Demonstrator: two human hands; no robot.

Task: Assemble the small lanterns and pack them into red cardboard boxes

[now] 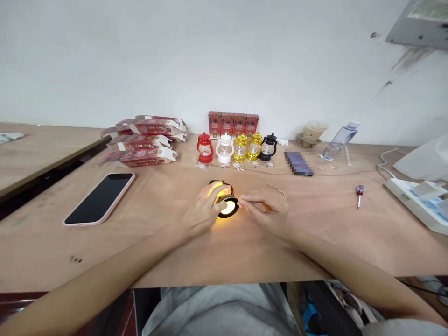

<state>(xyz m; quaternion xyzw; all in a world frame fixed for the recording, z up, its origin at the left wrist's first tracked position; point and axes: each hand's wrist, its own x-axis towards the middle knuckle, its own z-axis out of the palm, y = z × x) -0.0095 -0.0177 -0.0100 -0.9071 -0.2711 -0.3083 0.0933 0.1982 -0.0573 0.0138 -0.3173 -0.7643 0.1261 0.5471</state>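
In the head view, my left hand [201,207] is wrapped over a glowing black lantern [229,206] at the middle of the table [196,261], its fingers clamped along the far side and the thumb nearer me. The lantern lies tipped, its lit base facing me; I judge this grip steadies it and leaves that base open to the other hand. My right hand [278,205] is at the base's right rim, thumb and finger drawn close; whether they pinch something small I cannot tell, nor what the orange bit inside the palm is. Beyond, five lanterns [240,151] stand upright in a row before four boxes [234,125], perhaps lined up to be seen at a glance. Cartons [147,156] are heaped far left, and a phone [100,200] lies nearer on that side, both well apart from my hands. A bent wire [276,190] lies just beyond my right hand; the screwdriver [359,192] lies farther right, probably within reach.
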